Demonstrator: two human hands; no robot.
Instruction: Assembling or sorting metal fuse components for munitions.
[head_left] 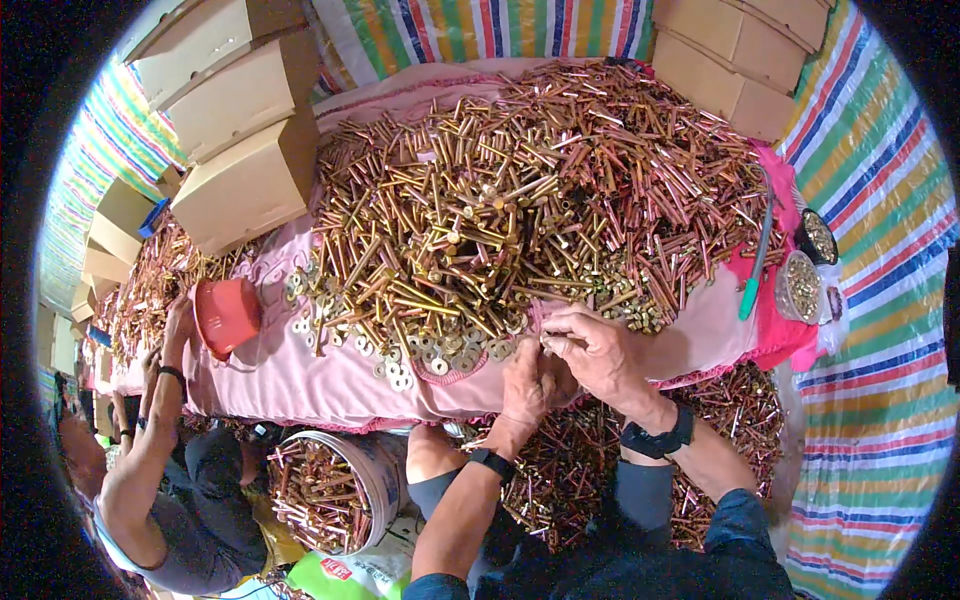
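My left hand (pixel 528 382) and my right hand (pixel 592 352) are close together at the near edge of the pink cloth (pixel 300 375). The fingers of both are curled and pinched, fingertips nearly meeting; whatever they hold is too small or hidden to make out. Just beyond them rises a large heap of long brass-coloured and reddish bolts (pixel 480 230). Flat round washers (pixel 435 355) are scattered along its near left edge, beside my left hand. Small nuts (pixel 625 300) lie in a loose patch beyond my right hand.
A red plastic bowl (pixel 226 316) stands at left near a co-worker's arm (pixel 150 440). Cardboard boxes (pixel 240 190) are stacked beyond it. Below the table are a bucket of bolts (pixel 320 495) and more loose bolts (pixel 735 425). A green-handled tool (pixel 750 295) and tubs of small parts (pixel 800 285) sit right.
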